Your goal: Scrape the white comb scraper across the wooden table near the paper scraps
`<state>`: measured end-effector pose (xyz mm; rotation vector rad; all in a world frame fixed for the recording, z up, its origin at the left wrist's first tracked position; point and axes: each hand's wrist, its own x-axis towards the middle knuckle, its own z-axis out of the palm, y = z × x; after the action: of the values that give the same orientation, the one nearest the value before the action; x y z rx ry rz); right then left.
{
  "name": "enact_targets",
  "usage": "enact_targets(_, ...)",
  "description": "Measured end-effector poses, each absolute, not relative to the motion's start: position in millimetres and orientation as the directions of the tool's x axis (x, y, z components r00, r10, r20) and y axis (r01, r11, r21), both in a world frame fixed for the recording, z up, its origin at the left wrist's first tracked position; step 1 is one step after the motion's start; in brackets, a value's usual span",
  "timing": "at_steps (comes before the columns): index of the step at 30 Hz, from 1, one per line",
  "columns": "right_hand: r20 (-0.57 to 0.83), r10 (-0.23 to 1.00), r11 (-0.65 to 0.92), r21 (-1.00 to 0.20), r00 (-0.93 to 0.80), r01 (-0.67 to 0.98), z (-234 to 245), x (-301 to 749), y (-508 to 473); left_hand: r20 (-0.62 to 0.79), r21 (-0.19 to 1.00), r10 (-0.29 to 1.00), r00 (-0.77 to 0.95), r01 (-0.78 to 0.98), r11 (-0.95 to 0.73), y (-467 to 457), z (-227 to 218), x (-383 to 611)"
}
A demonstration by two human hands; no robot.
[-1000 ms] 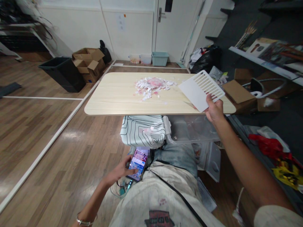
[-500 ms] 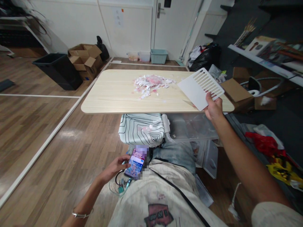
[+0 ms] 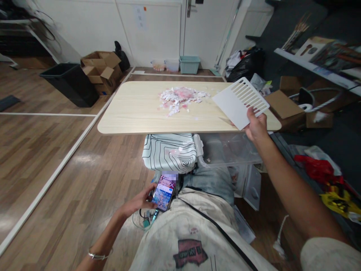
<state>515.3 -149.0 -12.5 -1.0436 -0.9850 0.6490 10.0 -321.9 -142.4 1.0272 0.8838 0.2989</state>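
In my right hand (image 3: 256,126) is a flat white plastic board (image 3: 231,107) with a row of slots along one side. My thumb lies on its upper face, and the board is tilted over the right end of the pale wooden table (image 3: 126,113). A heap of white and pink paper scraps (image 3: 180,97) lies on the tabletop, to the left of the board. Down by my lap, my left hand (image 3: 142,199) grips a phone (image 3: 163,192) by its left edge, thumb near the bottom of the lit screen. A cable (image 3: 155,215) runs from the phone's lower end.
A patterned cushion-like item (image 3: 169,153) and a clear plastic bin (image 3: 229,150) sit between my lap and the table. A black trash bin (image 3: 70,84) and cardboard boxes (image 3: 103,71) stand left. Another open carton (image 3: 284,105) and a shelf (image 3: 313,64) are on the right.
My left thumb has moved down toward the bottom of the phone screen. The white board stays in my right hand over the table, with only a slight shift of the view.
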Motion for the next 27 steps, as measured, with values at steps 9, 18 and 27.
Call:
enact_targets(9, 0.334, 0.831, 0.368, -0.930, 0.444, 0.010, -12, 515, -150, -0.524, 0.827, 0.625, 0.579, 0.173, 0.534, -323, -131, 24)
enact_targets(18, 0.319, 0.832, 0.362, -0.932, 0.453, -0.007, -11, 514, -152, -0.487, 0.857, 0.653, 0.581, 0.174, 0.485, -323, -157, 24)
enact_targets(27, 0.329, 0.830, 0.369, -0.930, 0.449, 0.000, -12, 516, -151, -0.447, 0.878, 0.668, 0.595, 0.150, 0.454, -324, -175, 17)
